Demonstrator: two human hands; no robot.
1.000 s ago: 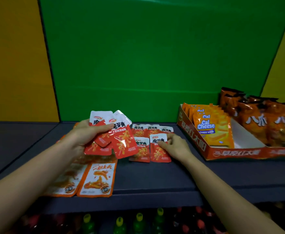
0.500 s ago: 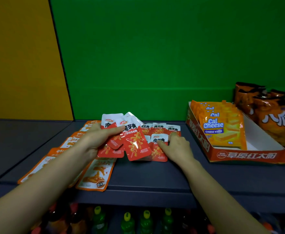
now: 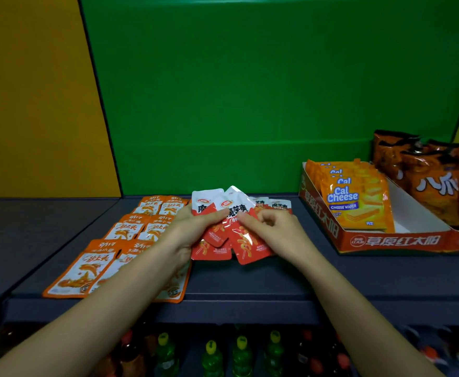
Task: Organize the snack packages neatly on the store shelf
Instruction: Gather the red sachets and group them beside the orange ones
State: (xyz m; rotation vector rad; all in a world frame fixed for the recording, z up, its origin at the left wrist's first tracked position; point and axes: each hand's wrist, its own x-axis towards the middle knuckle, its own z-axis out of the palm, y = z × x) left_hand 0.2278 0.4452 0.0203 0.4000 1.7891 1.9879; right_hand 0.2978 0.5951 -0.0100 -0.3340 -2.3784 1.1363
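Note:
My left hand [image 3: 193, 229] grips a fanned bunch of small red-and-white snack packets [image 3: 217, 240] above the dark grey shelf [image 3: 277, 281]. My right hand [image 3: 274, 229] pinches the rightmost packet [image 3: 250, 247] of that bunch between thumb and fingers. Behind my hands, more red-and-white packets [image 3: 280, 205] lie in a row on the shelf, partly hidden. To the left, orange-and-white flat packets [image 3: 130, 229] lie in rows running from the back to the front edge.
A red cardboard display box [image 3: 394, 240] at the right holds Cal Cheese wafer packs [image 3: 353, 200]. Orange chip bags [image 3: 437, 180] stand behind it. Green and yellow panels back the shelf. Bottles [image 3: 212, 355] stand on the level below.
My right hand has lifted off the packets lying on the shelf and moved left to the bunch in my left hand, now pinching its rightmost packet. The view has shifted left.

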